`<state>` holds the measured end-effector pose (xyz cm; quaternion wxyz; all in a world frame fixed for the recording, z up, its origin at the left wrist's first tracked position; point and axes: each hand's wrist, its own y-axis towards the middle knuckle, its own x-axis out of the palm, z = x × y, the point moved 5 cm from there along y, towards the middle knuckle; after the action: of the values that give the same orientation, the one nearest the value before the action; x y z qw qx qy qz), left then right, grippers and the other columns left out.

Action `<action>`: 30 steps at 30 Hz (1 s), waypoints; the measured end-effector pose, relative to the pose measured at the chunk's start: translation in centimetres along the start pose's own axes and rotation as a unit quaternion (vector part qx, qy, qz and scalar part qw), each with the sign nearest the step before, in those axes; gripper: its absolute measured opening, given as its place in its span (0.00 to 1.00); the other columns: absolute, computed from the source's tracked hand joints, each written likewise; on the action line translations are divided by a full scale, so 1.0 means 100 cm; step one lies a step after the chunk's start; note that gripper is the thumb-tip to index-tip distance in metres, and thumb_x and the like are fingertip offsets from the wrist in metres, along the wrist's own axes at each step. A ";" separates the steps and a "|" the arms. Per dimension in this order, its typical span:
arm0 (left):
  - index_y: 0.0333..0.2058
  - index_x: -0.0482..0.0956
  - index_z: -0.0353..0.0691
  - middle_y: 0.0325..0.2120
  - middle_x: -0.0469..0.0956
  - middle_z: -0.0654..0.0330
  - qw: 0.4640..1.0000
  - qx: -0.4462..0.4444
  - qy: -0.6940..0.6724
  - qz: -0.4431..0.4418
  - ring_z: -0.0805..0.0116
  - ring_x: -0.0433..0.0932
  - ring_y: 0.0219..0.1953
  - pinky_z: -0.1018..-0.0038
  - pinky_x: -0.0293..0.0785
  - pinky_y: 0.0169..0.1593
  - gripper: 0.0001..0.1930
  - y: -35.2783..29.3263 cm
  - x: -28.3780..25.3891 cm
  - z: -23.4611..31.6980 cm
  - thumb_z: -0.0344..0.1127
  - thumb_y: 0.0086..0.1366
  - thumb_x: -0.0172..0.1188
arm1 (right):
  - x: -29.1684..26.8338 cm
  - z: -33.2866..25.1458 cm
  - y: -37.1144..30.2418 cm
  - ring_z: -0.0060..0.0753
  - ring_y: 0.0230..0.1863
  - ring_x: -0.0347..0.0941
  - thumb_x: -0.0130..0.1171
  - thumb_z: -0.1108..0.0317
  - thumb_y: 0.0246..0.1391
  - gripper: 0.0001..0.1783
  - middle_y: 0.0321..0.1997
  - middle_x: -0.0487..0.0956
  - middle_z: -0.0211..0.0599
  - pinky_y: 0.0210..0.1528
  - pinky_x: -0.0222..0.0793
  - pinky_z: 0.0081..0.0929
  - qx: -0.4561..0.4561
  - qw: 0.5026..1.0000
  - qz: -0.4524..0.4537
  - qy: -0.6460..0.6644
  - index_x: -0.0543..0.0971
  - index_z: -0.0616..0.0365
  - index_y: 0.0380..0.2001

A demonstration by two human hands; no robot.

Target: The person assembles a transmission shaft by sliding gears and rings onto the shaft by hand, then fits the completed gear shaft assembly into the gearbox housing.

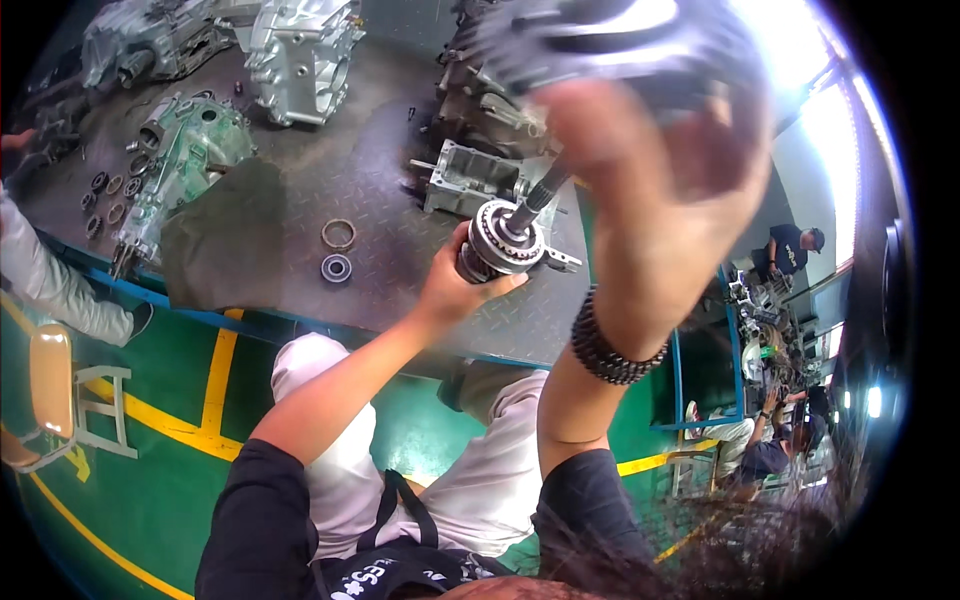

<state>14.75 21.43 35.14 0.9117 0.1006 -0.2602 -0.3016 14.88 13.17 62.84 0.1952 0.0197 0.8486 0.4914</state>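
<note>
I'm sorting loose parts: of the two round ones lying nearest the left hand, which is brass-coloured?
The thin, wide-open ring, the farther one; the nearer one, a thick-walled bearing, is silver-grey.

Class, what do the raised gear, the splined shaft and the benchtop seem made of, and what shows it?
Gear: probably steel, shiny grey with bright glints; blur hides finer finish.
Splined shaft: likely machined steel, dark sheen, lengthwise ridges.
Benchtop: dull grey, metal plate or possibly rubber; tread pattern suits either.
</note>
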 end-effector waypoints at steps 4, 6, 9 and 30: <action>0.54 0.73 0.40 0.48 0.81 0.63 1.000 0.009 -0.018 0.005 0.73 0.78 0.50 0.72 0.72 0.58 0.37 -0.001 0.011 0.008 0.38 0.48 0.82 | -0.045 0.009 0.006 0.44 0.61 0.74 0.66 0.77 0.58 0.25 0.56 0.76 0.54 0.67 0.72 0.38 -0.052 0.957 0.285 0.000 0.70 0.69 0.57; 0.54 0.73 0.40 0.48 0.80 0.63 1.000 -0.001 0.020 0.011 0.73 0.78 0.51 0.72 0.72 0.58 0.36 -0.001 0.008 0.005 0.37 0.48 0.83 | -0.067 0.032 0.000 0.32 0.52 0.77 0.78 0.73 0.48 0.38 0.57 0.75 0.50 0.54 0.78 0.22 -0.023 0.947 0.319 0.037 0.65 0.67 0.56; 0.53 0.72 0.40 0.48 0.80 0.63 1.000 -0.011 0.016 0.013 0.73 0.77 0.51 0.72 0.72 0.58 0.36 -0.001 0.024 0.008 0.35 0.47 0.83 | -0.090 0.054 -0.014 0.32 0.51 0.77 0.79 0.70 0.47 0.39 0.60 0.75 0.55 0.54 0.78 0.21 0.025 0.944 0.328 0.018 0.63 0.67 0.54; 0.57 0.72 0.37 0.50 0.81 0.61 0.997 -0.063 0.021 0.035 0.70 0.78 0.53 0.70 0.73 0.59 0.39 -0.012 0.020 0.005 0.36 0.48 0.82 | -0.061 0.069 -0.053 0.37 0.58 0.76 0.74 0.78 0.50 0.51 0.64 0.72 0.55 0.61 0.75 0.31 0.176 0.953 0.233 0.075 0.53 0.65 0.70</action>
<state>15.21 19.24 35.99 0.9315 0.0399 -0.2251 -0.2829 23.76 14.72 57.21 0.0046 0.2143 0.9057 0.3658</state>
